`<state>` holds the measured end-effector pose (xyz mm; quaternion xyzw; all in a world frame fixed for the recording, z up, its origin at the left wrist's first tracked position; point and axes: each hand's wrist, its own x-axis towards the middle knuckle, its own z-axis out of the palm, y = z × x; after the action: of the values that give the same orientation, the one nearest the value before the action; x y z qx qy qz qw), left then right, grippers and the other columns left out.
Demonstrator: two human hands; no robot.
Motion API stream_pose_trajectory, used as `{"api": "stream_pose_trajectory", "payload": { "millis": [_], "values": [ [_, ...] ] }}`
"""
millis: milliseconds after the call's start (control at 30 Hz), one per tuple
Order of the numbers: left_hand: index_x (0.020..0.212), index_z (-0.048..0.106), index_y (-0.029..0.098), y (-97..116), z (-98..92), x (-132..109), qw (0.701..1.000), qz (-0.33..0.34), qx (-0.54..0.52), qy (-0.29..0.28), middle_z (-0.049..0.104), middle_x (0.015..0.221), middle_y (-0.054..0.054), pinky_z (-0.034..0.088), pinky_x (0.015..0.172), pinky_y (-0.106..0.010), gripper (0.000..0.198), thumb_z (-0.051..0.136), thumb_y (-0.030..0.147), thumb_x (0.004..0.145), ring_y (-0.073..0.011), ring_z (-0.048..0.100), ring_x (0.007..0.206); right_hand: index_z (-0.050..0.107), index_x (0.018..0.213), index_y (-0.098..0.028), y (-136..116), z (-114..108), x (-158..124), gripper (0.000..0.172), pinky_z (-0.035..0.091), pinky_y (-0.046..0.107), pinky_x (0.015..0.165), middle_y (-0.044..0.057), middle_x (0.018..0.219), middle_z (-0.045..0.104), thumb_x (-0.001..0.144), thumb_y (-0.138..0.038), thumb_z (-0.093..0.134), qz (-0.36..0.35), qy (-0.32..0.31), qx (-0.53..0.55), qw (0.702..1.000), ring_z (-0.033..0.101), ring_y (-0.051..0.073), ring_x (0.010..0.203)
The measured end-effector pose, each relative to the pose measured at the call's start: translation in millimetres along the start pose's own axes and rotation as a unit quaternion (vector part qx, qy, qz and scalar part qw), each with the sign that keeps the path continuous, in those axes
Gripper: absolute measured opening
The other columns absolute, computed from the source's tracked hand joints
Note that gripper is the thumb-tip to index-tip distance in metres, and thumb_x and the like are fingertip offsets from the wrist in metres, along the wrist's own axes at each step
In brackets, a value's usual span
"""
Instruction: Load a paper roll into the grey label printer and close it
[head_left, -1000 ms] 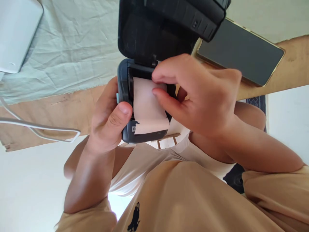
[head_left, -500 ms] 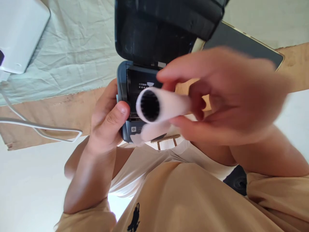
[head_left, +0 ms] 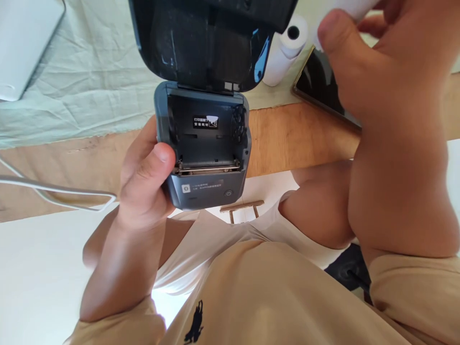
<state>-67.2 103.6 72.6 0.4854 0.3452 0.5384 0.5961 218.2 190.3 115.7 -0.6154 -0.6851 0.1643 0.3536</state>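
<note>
My left hand (head_left: 145, 177) grips the left side of a dark blue-grey label printer (head_left: 235, 189), thumb on its front rim. The printer's black lid (head_left: 201, 43) is swung up and away from me. Its paper bay (head_left: 201, 148) holds no roll; a small printed sticker shows on the back wall. At the upper right, my right hand (head_left: 388, 57) is closed around a white paper roll (head_left: 350, 7), partly cut off by the frame edge. Beside the lid, white roll paper (head_left: 275, 67) with a dark core hole stands on the cloth.
A phone (head_left: 319, 84) lies below my right hand. Pale green cloth (head_left: 97, 62) covers part of the wooden table (head_left: 283, 134). On the left are a white device (head_left: 27, 43) and a looped white cable (head_left: 72, 189). A wooden stool (head_left: 242, 206) shows below.
My right hand has moved from over the printer to the upper right with a white roll, uncovering the paper bay. The printer, in my left hand, appears slightly further left.
</note>
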Motion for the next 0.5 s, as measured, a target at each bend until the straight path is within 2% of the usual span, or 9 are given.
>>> {"api": "stream_pose_trajectory", "payload": {
  "millis": [33,100,200,300,400,500],
  "values": [
    [0.12,0.078,0.022,1,1.3,0,1.0,-0.002,0.0,0.005,0.084,0.109,-0.005,0.06,0.12,-0.062,0.049,0.065,0.061,0.094,-0.0361,0.071,0.138,0.067,0.133,-0.009,-9,1,3,0.048,0.049,0.033,0.099,0.004,0.127,0.071,0.09,-0.03,0.067,0.034,-0.017,-0.077,0.996,0.064,0.018,0.118],
    [0.118,0.078,0.022,2,3.3,0,1.0,-0.006,0.001,0.01,0.083,0.109,-0.005,0.057,0.124,-0.063,0.048,0.066,0.061,0.093,-0.0361,0.068,0.142,0.069,0.131,-0.011,-22,4,10,0.044,0.047,0.033,0.11,0.0,0.131,0.07,0.092,-0.034,0.068,0.066,-0.042,-0.166,0.983,0.061,0.019,0.13],
    [0.116,0.077,0.019,3,4.9,-2,1.0,-0.01,0.001,0.02,0.08,0.104,-0.008,0.054,0.127,-0.064,0.049,0.067,0.06,0.092,-0.0376,0.063,0.147,0.066,0.132,-0.009,-26,8,17,0.042,0.043,0.037,0.119,0.002,0.136,0.067,0.096,-0.031,0.065,0.061,-0.083,-0.199,0.975,0.06,0.021,0.137],
    [0.11,0.077,0.016,4,5.4,-2,0.999,-0.022,-0.007,0.024,0.077,0.097,-0.011,0.05,0.13,-0.063,0.049,0.068,0.06,0.091,-0.0383,0.055,0.155,0.061,0.138,-0.007,-22,9,16,0.047,0.041,0.047,0.122,0.006,0.142,0.064,0.094,-0.022,0.059,0.051,-0.107,-0.203,0.972,0.059,0.027,0.14],
    [0.11,0.076,0.016,4,6.3,-2,0.999,-0.025,-0.001,0.019,0.077,0.097,-0.01,0.049,0.13,-0.064,0.049,0.068,0.061,0.091,-0.0381,0.052,0.158,0.066,0.14,-0.016,-20,6,6,0.05,0.041,0.048,0.12,-0.002,0.136,0.066,0.092,-0.024,0.051,0.032,-0.073,-0.227,0.971,0.056,0.029,0.142],
    [0.113,0.076,0.017,3,7.9,-2,1.0,-0.009,0.009,0.028,0.078,0.101,-0.01,0.053,0.127,-0.065,0.048,0.064,0.059,0.093,-0.0393,0.053,0.156,0.071,0.136,-0.023,-19,7,-4,0.052,0.039,0.06,0.12,-0.001,0.133,0.067,0.088,-0.024,0.052,-0.046,-0.061,-0.267,0.961,0.057,0.038,0.14]
  ]
}}
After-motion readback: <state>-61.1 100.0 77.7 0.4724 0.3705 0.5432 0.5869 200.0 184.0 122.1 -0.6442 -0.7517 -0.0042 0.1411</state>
